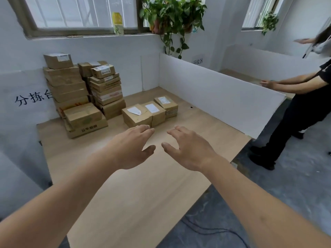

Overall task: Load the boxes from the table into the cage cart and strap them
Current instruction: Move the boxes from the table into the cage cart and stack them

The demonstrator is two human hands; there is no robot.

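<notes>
A light wooden desk [136, 185] stands in the corner of a white room, under a wide window, and a low white partition board [215, 97] closes its right side. At the far left of the desk, against the wall, tall stacks of brown cardboard boxes [84, 92] rise in two or three columns. In front of them, more to the middle, a low row of three brown cardboard boxes with white labels [150, 111] lies flat on the desk. No cage cart shows in this view.

Both bare arms reach forward over the desk. The left hand [132, 145] and the right hand [188, 149] hover side by side, palms down, and hold nothing; the fingers [143, 129] are spread and only lightly bent. The hands are near to each other, thumbs almost facing.

The low row lies just beyond the fingertips, straight ahead and a little to the left. Its long axis runs from near left to far right, so the nearest box of the row, the large one at the left end, is almost under the left hand's fingertips, while the right hand is a bit further from it. I think the next move is to go forward and take this near box from both sides; the left hand will arrive first.

A second person in dark clothes [304, 104] stands at the right, behind the partition, hands resting on its edge.
</notes>
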